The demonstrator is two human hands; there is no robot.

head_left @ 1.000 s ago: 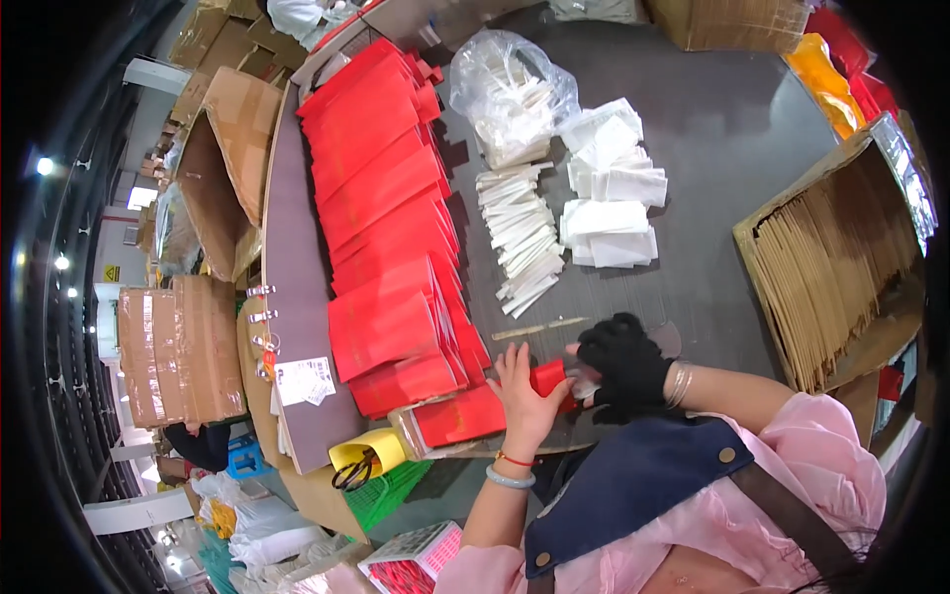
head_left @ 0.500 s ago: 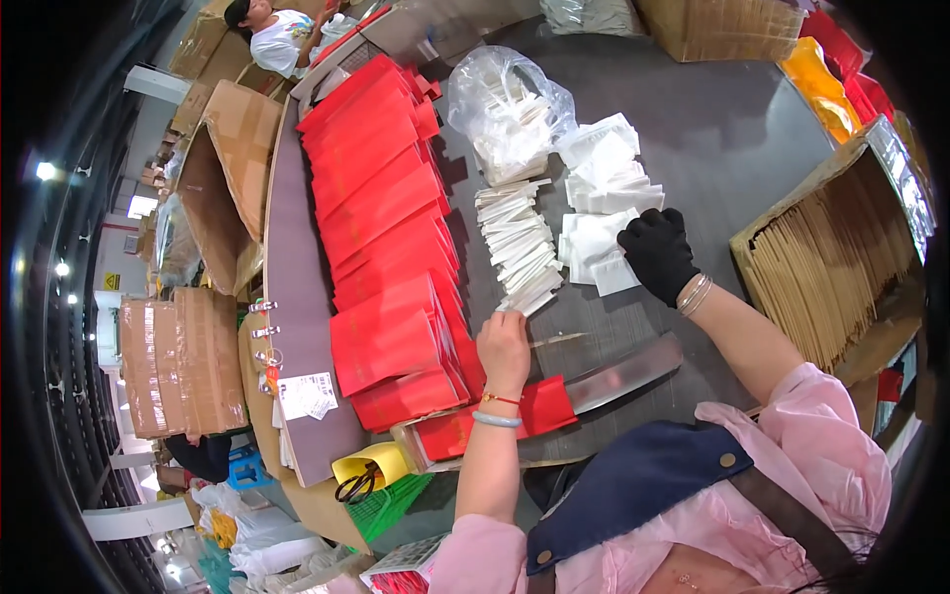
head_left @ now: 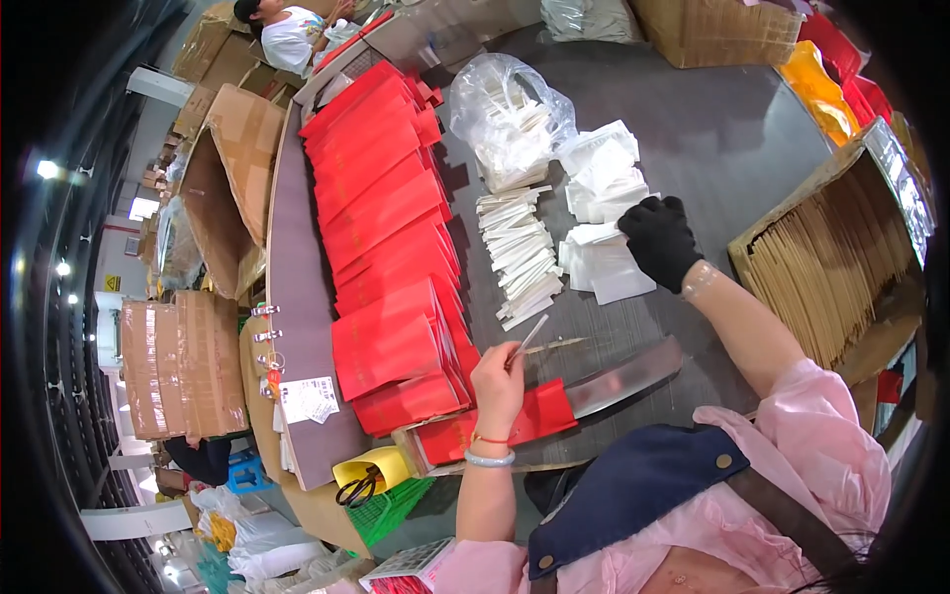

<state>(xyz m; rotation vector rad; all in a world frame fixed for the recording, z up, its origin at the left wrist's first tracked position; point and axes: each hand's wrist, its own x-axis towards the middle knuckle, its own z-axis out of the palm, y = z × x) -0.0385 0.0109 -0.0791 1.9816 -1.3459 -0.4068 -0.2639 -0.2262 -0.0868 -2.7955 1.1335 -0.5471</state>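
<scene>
My left hand (head_left: 498, 386) pinches a thin white strip (head_left: 532, 335) between thumb and fingers, just short of a row of similar white strips (head_left: 520, 257). In a black glove, my right hand (head_left: 661, 243) curls its fingers at the edge of a flat white packet (head_left: 609, 267). That packet lies at the near end of a spread of white packets (head_left: 602, 173); the glove partly hides the fingertips' grip. Below my left hand, a red paper sleeve (head_left: 534, 411) wraps part of a curved clear plastic piece (head_left: 623, 376).
Overlapping red paper bags (head_left: 381, 208) fill the left side of the dark table (head_left: 732, 129). A clear plastic bag (head_left: 510, 109) of white strips stands beyond. At right is a carton (head_left: 831, 247) of brown cardboard pieces. Scissors (head_left: 358, 487) sit in a yellow holder (head_left: 381, 460). Another person (head_left: 289, 38) is far left.
My left hand has drawn back toward me from the row, bringing a white strip with it. My gloved right hand has shifted slightly nearer, and the upper packet under it has moved.
</scene>
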